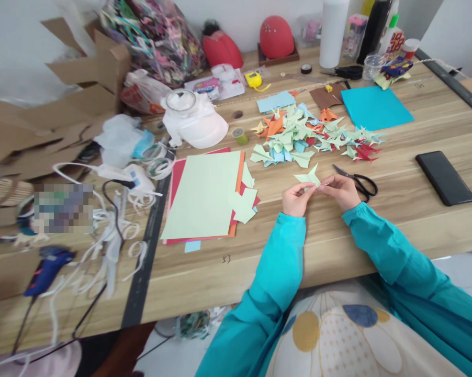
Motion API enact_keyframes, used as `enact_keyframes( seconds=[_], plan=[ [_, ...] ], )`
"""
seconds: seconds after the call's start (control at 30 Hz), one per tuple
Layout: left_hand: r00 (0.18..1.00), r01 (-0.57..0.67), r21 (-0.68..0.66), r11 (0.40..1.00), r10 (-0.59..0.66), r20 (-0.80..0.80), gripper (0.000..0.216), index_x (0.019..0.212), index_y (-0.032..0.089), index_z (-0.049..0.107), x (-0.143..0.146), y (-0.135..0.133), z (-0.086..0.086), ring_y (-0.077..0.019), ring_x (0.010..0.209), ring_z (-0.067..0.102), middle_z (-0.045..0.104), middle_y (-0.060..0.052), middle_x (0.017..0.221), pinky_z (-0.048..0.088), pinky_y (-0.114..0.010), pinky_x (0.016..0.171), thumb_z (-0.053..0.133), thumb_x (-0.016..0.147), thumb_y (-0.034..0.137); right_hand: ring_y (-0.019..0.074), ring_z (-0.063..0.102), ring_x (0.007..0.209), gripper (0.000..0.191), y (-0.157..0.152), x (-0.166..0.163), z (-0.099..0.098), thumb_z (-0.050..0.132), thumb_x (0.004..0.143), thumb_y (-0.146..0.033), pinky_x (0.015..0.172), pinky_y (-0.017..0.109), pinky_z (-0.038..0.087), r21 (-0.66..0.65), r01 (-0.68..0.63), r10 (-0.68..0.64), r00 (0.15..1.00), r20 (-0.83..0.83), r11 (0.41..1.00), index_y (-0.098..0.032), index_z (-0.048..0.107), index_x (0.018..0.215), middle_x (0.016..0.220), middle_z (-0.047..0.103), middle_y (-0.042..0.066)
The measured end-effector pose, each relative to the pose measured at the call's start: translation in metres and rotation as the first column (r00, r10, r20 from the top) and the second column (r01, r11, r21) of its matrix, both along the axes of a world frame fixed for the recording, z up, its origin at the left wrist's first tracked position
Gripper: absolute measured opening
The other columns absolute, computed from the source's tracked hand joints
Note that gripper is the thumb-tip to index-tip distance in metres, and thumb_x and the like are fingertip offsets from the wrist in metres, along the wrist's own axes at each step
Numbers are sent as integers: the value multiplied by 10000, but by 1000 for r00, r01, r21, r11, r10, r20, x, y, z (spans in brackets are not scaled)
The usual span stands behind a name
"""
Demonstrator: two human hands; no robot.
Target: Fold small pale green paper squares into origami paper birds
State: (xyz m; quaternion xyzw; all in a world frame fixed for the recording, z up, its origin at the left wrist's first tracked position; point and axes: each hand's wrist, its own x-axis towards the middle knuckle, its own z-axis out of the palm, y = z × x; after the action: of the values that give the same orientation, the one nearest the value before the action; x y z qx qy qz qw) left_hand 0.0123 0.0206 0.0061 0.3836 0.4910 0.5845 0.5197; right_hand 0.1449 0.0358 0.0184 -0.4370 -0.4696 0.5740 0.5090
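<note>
A pale green folded paper crane (308,178) is held between both hands above the near part of the table. My left hand (295,199) pinches its left lower side between thumb and fingers. From the other side, my right hand (341,191) closes its fingertips on the crane's right end; the exact fold under them is too small to make out. Black-handled scissors (364,184) lie just beyond my right hand. Farther back sits a pile of folded paper cranes (294,131) in green, orange, blue and red.
Left of my hands lies a stack of coloured paper sheets (204,193). A phone (445,178) is at the right, blue square paper (377,107) behind. Cords, a blue glue gun (47,269) and cardboard (90,73) crowd the left. A white bottle (333,34) stands at the back.
</note>
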Motion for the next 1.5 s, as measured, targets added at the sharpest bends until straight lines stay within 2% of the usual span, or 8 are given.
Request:
enact_keyframes(
  seconds=[0.23,0.63,1.17,1.5],
  plan=[
    [999,31,2,1000,-31,16,208,689,138,661,-1,-2,8,-147,560,627,650,-21,555,500,-275,610,730,554,281,110,555,524,252,0,0,0,787,499,-307,506,246,446,-10,27,-27,1000,2,1000,-161,608,600,575,619,-6],
    [1000,27,29,999,-27,2,194,709,146,656,0,-2,7,-147,544,624,649,-17,547,492,-269,588,714,580,279,104,530,487,266,1,0,-1,777,510,-332,471,246,433,23,47,-47,998,34,999,-164,586,590,561,612,-6],
    [997,38,-24,999,-37,71,255,700,138,642,-2,0,2,-135,522,619,643,-13,552,489,-246,558,748,526,291,117,545,497,305,0,0,0,783,500,-368,503,268,460,55,35,-39,996,77,998,-161,585,603,548,606,0],
    [957,152,-90,984,-124,261,344,781,139,651,-2,1,-2,-178,620,652,685,-54,673,531,-340,680,754,512,327,134,563,519,339,2,3,-1,797,455,-386,538,292,470,36,79,-81,995,63,996,-167,584,603,574,621,9]
  ],
)
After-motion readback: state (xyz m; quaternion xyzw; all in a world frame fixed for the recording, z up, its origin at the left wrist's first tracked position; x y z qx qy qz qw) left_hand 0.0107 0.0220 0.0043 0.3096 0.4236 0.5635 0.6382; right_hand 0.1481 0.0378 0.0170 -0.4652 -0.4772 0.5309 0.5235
